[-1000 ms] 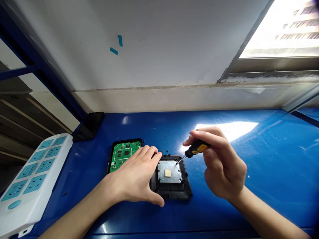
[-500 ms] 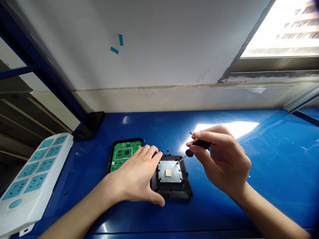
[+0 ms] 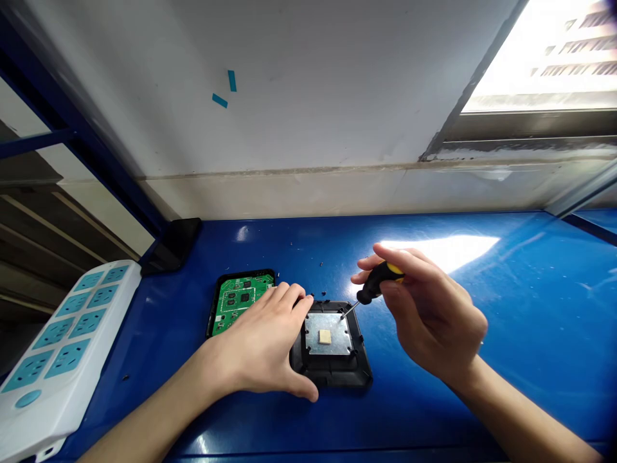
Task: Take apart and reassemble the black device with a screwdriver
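A black plastic cover [image 3: 337, 375] lies on the blue table, with a silver metal plate [image 3: 315, 347] in its middle. On the plate sits a small cream-coloured square pad [image 3: 324, 337]. My left hand [image 3: 263, 344] spans the cover's left side, thumb at the near edge and fingers at the far edge, holding it. In my right hand [image 3: 429, 308] is a black and yellow screwdriver [image 3: 373, 286], its shaft tilted and its tip at the plate's upper right corner. Partly behind my left hand, a green circuit board [image 3: 241, 297] lies in a black housing.
A white power strip [image 3: 96, 360] with blue sockets lies on the left, with a black phone-like slab [image 3: 173, 244] behind it. Several tiny dark screws [image 3: 321, 263] are scattered on the blue table [image 3: 482, 411]. A wall runs along the back.
My right fingers have shifted on the screwdriver handle, the index finger lifting and more of the handle showing. The tip stays at the same corner. My left hand holds its place.
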